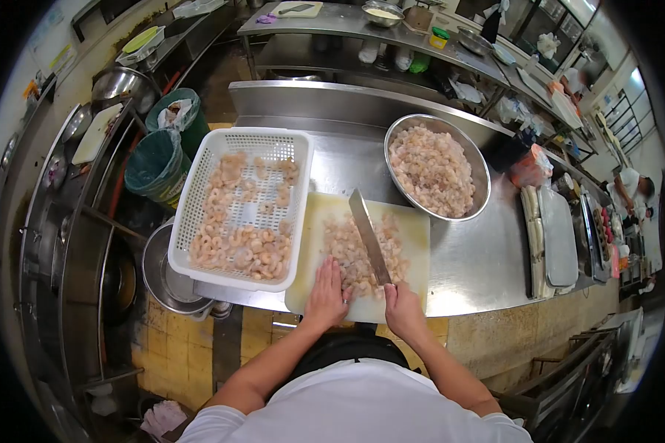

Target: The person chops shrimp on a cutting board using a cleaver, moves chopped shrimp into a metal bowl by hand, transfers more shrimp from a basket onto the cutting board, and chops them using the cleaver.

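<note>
My right hand (404, 313) is closed around the handle of a kitchen knife (369, 238). Its long blade points away from me, over chopped shrimp (340, 240) spread on a pale cutting board (420, 255). At the near left side of that pile lies my left hand (327, 296), fingers stretched forward and touching the shrimp. To the left, a white perforated basket (300, 199) holds peeled whole shrimp (258, 247). A steel bowl (483, 190) heaped with shrimp pieces (432, 166) stands at the far right of the board.
The steel table (462, 273) has a raised back edge. Green bins (155, 162) and a steel pot (168, 266) are left of it. Trays (556, 236) and an orange bag (530, 168) stand to the right. Another person (628, 193) is at the far right.
</note>
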`<state>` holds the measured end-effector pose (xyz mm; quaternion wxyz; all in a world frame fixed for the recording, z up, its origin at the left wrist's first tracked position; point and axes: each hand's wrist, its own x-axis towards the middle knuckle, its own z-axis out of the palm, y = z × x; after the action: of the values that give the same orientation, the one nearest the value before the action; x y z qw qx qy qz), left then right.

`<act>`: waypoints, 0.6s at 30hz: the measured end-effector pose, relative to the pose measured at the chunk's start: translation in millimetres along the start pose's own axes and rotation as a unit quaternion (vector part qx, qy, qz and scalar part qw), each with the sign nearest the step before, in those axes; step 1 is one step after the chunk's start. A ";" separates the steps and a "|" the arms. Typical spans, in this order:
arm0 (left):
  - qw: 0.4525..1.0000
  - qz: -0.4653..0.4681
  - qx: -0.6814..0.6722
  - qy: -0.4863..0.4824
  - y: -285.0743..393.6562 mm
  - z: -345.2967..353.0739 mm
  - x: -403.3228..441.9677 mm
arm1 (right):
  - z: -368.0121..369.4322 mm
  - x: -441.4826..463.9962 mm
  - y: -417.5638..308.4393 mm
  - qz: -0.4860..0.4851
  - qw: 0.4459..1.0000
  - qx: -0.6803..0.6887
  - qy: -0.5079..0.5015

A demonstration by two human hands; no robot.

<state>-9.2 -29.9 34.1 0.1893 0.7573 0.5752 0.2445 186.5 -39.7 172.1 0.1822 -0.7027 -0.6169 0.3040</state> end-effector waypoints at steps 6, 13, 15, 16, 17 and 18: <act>0.999 0.014 0.002 0.032 0.2 1.6 -0.8 | 38.4 7.6 33.7 -0.043 0.999 -0.020 0.012; 1.000 -0.008 -0.003 0.017 1.6 0.1 1.4 | -21.1 1.2 -9.3 -0.013 0.999 0.029 -0.004; 1.000 -0.013 -0.001 0.013 1.2 0.2 -0.9 | 8.5 8.4 24.6 -0.037 0.999 -0.018 0.004; 1.000 -0.016 -0.001 0.012 2.6 -0.5 -1.3 | 21.3 10.3 40.9 -0.049 0.998 -0.042 0.009; 1.000 -0.017 -0.002 0.011 3.6 -0.9 -0.9 | 25.4 9.3 47.8 -0.049 0.998 -0.041 0.005; 1.000 -0.014 0.000 0.010 3.9 -1.0 0.7 | 25.6 9.4 47.6 -0.049 0.998 -0.040 0.002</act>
<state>-6.5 -30.2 37.3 0.1870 0.7464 0.5877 0.2500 206.3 -41.8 120.9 0.1704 -0.6790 -0.6617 0.2683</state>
